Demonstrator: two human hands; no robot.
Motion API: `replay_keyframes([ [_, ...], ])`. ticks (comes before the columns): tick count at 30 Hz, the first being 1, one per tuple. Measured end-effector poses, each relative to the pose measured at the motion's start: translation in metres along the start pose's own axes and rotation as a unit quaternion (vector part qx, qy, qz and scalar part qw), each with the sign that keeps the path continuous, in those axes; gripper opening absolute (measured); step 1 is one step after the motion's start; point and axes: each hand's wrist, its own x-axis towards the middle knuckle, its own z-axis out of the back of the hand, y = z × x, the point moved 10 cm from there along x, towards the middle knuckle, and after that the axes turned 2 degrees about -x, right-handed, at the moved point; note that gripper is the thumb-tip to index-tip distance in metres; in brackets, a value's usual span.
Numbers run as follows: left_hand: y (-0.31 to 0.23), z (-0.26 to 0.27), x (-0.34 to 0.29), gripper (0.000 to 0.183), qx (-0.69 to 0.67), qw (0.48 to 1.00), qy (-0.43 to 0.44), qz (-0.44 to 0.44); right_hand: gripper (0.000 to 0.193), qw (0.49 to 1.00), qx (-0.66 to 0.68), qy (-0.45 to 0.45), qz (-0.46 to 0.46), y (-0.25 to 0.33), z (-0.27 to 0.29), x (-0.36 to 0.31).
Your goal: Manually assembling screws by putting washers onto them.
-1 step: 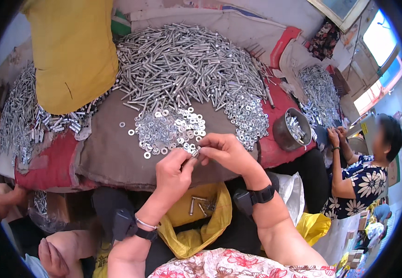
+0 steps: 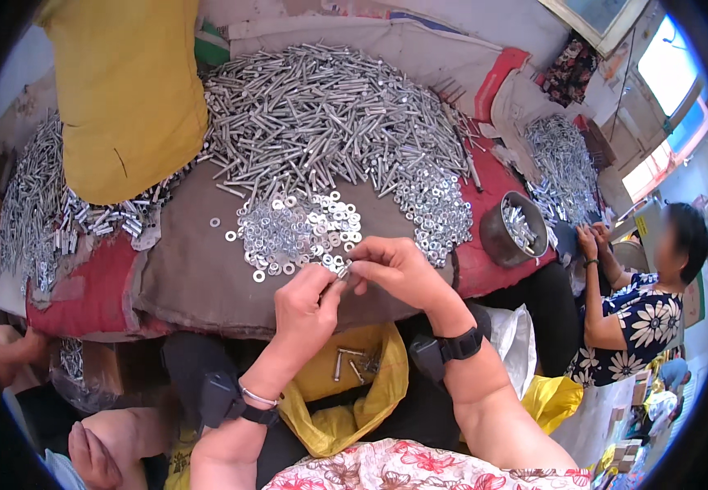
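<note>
My left hand (image 2: 305,302) is closed in a pinch around a small silver metal fastener (image 2: 342,273), mostly hidden by the fingers. My right hand (image 2: 391,268) meets it from the other side, thumb and fingertips closed at the fastener's end. Both hands are just above the near edge of a pile of flat washers (image 2: 333,220) mixed with thinner, smaller rings (image 2: 276,233). Beyond lies a big heap of silver bolts (image 2: 305,114), and to its right a pile of nuts (image 2: 436,212).
A metal pot (image 2: 497,241) with fasteners stands at the right. Below my hands an open yellow sack (image 2: 313,429) holds a few bolts. A filled yellow sack (image 2: 129,106) rests at the left. Co-workers sit on both sides: a person (image 2: 632,310) at right, a hand (image 2: 93,457) at lower left.
</note>
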Motion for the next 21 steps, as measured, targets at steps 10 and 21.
replay_keyframes([
  [10, 0.037, -0.008, -0.005, 0.011, -0.250, 0.941, 0.035, 0.223, 0.015, 0.999, -0.041, -0.017, 0.028, 0.008, 0.003, 0.000],
  [21, -0.017, 0.001, -0.002, 0.011, 0.075, 0.997, 0.010, -0.032, 0.028, 0.977, -0.189, -0.087, -0.036, 0.003, 0.004, -0.001],
])
